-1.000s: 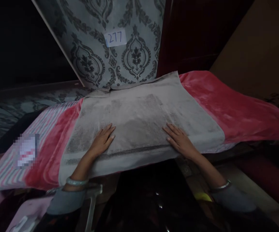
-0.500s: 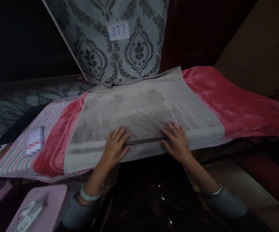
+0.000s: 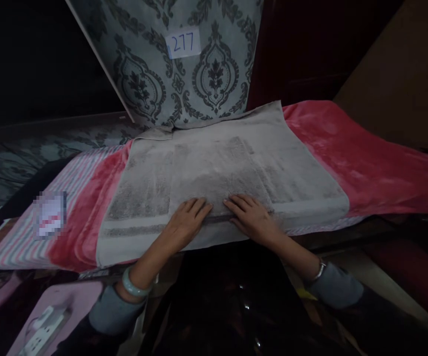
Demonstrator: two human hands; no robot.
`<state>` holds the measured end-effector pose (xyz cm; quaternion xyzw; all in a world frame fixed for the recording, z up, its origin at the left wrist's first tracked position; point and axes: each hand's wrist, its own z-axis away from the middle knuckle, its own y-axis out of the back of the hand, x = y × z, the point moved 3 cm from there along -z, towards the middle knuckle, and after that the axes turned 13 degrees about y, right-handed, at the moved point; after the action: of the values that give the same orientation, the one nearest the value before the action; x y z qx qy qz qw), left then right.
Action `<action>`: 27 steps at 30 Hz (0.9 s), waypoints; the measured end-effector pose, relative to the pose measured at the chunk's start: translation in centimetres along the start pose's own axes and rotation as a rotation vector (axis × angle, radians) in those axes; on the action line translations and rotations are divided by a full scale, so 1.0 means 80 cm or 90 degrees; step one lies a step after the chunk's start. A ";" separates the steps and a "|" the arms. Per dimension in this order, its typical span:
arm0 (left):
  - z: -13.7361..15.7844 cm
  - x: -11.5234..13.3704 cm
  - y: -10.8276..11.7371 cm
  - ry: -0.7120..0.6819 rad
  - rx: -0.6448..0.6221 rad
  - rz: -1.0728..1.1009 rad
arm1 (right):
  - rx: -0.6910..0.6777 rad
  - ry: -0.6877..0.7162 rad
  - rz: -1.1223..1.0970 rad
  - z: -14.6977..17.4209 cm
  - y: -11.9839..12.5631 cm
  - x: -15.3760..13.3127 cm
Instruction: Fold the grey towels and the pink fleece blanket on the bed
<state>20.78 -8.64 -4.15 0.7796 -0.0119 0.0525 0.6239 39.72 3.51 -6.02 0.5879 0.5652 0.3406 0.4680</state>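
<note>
A grey towel (image 3: 214, 168) lies spread over a red blanket (image 3: 377, 163), its far left corner folded over and its nap darker in the middle. My left hand (image 3: 187, 220) rests palm down on the towel close to its near edge, fingers stretched forward. To its right, my right hand (image 3: 253, 217) lies flat on the same near part, fingers angled left and slightly apart. A narrow gap of towel shows between the two hands. Neither hand grips anything.
A striped cloth (image 3: 24, 227) covers the left end, with a pixelated item (image 3: 50, 217) on it. Below, a pink stool (image 3: 76, 301) bears a white power strip (image 3: 45, 333). Behind the towel, a paper marked 277 (image 3: 183, 42) hangs on the patterned wall (image 3: 143, 74).
My two hands have come closer together on the towel, the right one sliding left and the left one slightly right. The towel lies as before.
</note>
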 end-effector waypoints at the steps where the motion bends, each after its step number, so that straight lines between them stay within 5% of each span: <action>1: -0.001 0.001 0.002 -0.016 0.006 -0.012 | -0.002 0.010 0.003 -0.001 0.002 0.000; 12: -0.018 0.001 0.021 -0.043 0.093 -0.035 | 0.142 0.031 0.099 -0.020 -0.009 -0.014; 18: -0.007 -0.006 0.013 -0.094 0.120 -0.092 | 0.163 0.116 0.105 -0.027 -0.002 -0.001; 27: 0.015 -0.027 0.032 -0.127 0.288 -0.127 | 0.230 0.156 0.102 -0.021 0.010 -0.005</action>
<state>18.49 -10.50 -2.14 0.8979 0.0152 -0.0850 0.4316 38.42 3.48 -4.66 0.6594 0.6211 0.3384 0.2547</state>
